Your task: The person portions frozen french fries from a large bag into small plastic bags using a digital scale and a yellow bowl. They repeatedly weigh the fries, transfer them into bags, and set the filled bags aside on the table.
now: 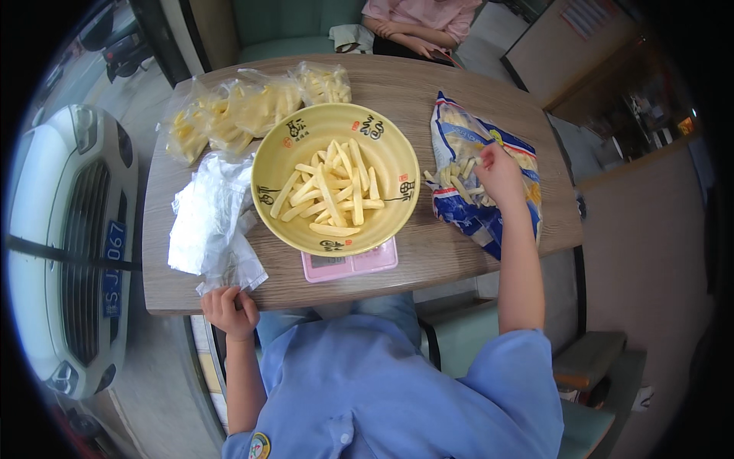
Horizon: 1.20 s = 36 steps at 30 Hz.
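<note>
A yellow bowl (275, 143) with dark painted characters holds a heap of pale cut potato fries (330, 195). It stands on a pink digital kitchen scale (375, 258), whose display shows partly below the rim. To the right, my right hand (500, 172) is at the torn mouth of a blue and white plastic bag of French fries (487, 229). Its fingers are bunched over loose fries (459, 178); whether they grip one is hidden. My left hand (231, 311) rests with curled fingers at the table's front edge, against the lower end of some crumpled clear plastic bags (212, 218).
Several clear bags filled with fries (252, 109) line the far left of the wooden table (395, 86). Across it sits a person (421, 23) with folded arms on a green bench (281, 34). A white car (51, 258) stands beyond the glass at left.
</note>
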Available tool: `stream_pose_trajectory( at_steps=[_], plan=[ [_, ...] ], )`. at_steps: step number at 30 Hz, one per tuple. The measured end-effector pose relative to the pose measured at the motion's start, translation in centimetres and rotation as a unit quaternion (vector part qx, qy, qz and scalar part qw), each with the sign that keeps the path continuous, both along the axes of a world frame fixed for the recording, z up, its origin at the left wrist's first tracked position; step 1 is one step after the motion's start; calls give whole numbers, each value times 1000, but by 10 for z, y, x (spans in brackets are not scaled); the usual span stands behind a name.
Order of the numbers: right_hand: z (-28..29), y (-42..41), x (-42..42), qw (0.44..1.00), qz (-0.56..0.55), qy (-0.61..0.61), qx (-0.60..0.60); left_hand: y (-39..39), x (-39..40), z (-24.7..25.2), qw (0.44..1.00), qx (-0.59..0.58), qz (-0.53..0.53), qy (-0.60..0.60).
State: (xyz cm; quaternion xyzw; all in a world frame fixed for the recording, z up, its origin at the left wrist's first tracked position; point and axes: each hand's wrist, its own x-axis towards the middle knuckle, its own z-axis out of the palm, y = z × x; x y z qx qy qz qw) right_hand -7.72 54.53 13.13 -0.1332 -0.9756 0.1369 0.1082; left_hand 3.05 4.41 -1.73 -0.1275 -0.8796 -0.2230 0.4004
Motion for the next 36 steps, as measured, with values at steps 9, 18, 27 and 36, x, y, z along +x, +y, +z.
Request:
stream_pose_trajectory(
  at_steps=[9, 18, 27, 36],
  plan=[
    [67, -140, 21, 919, 269, 217, -188, 3, 5, 24, 997, 9, 41, -58],
    [64, -183, 129, 824, 442, 232, -267, -24, -60, 77, 973, -100, 47, -203],
    [-16, -239, 160, 785, 513, 64, -342, -48, -25, 91, 957, 161, -16, -239],
    [-54, -290, 140, 618, 312, -129, -710, -32, 73, 83, 544, 628, -340, -440]
  ],
)
